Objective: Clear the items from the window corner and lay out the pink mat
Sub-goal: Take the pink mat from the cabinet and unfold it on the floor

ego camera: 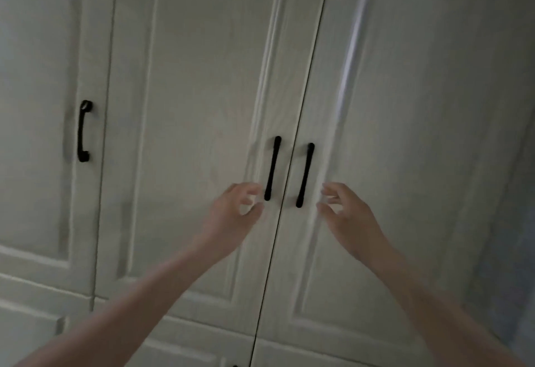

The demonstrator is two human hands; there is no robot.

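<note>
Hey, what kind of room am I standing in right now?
Probably a bedroom or a hallway, right in front of a built-in wardrobe: tall white panelled doors with black bar handles, shut. Your left hand and right hand are open, just short of the middle pair.

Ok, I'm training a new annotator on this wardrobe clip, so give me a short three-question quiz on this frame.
1. True or false: the left hand is already gripping the left black handle.
2. How many black handles show in full on the white wardrobe doors? A) one B) two C) three
3. Fill in: the right hand is beside the lower end of the ___ of the two middle handles.

Key
1. False: its open fingers sit just short of the handle, empty.
2. C: the two middle ones, including the right black handle, plus the far-left handle.
3. Right.
</note>
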